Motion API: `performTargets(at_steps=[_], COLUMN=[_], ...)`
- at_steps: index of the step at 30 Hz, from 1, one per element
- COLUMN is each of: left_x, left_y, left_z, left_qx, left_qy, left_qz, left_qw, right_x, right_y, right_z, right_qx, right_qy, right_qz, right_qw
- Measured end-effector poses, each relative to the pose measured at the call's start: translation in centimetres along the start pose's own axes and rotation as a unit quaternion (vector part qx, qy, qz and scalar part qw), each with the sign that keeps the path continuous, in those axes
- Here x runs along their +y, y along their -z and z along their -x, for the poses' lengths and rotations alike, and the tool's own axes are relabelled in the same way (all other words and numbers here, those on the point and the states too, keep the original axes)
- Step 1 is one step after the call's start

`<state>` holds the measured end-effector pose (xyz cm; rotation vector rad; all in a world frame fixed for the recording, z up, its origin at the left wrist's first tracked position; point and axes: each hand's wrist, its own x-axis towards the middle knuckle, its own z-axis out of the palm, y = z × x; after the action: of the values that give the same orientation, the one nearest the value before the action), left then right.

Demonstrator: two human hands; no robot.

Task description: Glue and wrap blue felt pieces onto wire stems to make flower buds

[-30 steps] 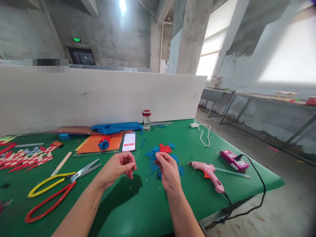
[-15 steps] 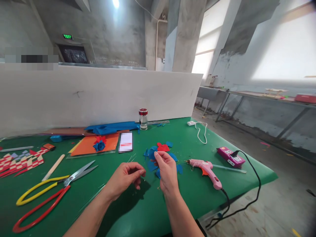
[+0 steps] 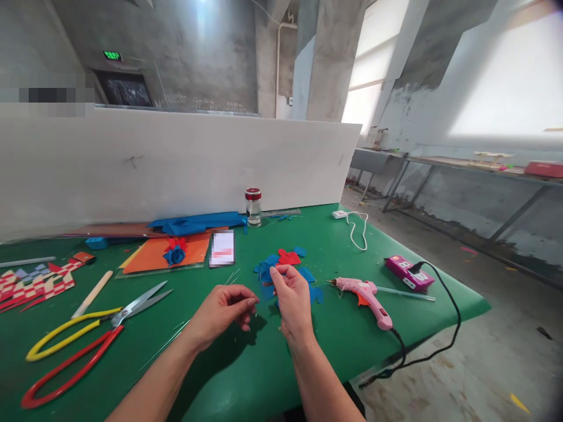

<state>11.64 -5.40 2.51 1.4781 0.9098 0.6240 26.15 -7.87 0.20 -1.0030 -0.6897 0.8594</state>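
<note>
My right hand (image 3: 291, 299) pinches a blue paper petal (image 3: 265, 272) between thumb and forefinger, just over a loose cluster of blue petals (image 3: 305, 274) on the green table. Among them lies a red paper piece (image 3: 288, 257). Beside it, to the left, my left hand (image 3: 232, 306) is closed, thumb against curled fingers; whatever it may hold is too small to make out. Several thin clear strands (image 3: 234, 275) lie behind the left hand. To the right rests a pink glue gun (image 3: 364, 298) with a glue stick in its rear.
Large scissors (image 3: 119, 317) lie partly open at left, near a wooden stick (image 3: 93, 293). A blue paper flower (image 3: 175, 254) sits on orange sheets (image 3: 147, 255). Behind stand a red-lidded jar (image 3: 253, 206) and a white board (image 3: 197, 158). A purple power box (image 3: 408, 272) trails a black cable at right.
The view has shifted slightly, so the table's things appear a little higher and further left. Both hands keep nearly the same pose; the blue petal at the right fingertips has turned a little.
</note>
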Motion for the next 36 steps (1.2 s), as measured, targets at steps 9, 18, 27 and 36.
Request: performTargets(at_steps=[9, 18, 27, 36], left_x=[-0.18, -0.3, -0.58, -0.5], left_y=[-0.19, -0.09, -0.06, -0.03], left_z=[-0.07, -0.14, -0.33, -0.35], left_qx=[0.0, 0.013, 0.004, 0.006], left_qy=[-0.009, -0.006, -0.011, -0.009], left_qz=[0.004, 0.003, 0.004, -0.006], left_qw=[1.0, 1.0, 1.0, 1.0], right_x=[0.08, 0.15, 0.04, -0.05], right_y=[-0.22, -0.13, -0.21, -0.23], right_z=[0.08, 0.11, 0.15, 0.19], right_qx=[0.007, 0.002, -0.002, -0.005], right_qy=[0.019, 0.0, -0.006, -0.001], right_qz=[-0.007, -0.032, -0.037, -0.041], right_qw=[1.0, 0.999, 0.999, 0.999])
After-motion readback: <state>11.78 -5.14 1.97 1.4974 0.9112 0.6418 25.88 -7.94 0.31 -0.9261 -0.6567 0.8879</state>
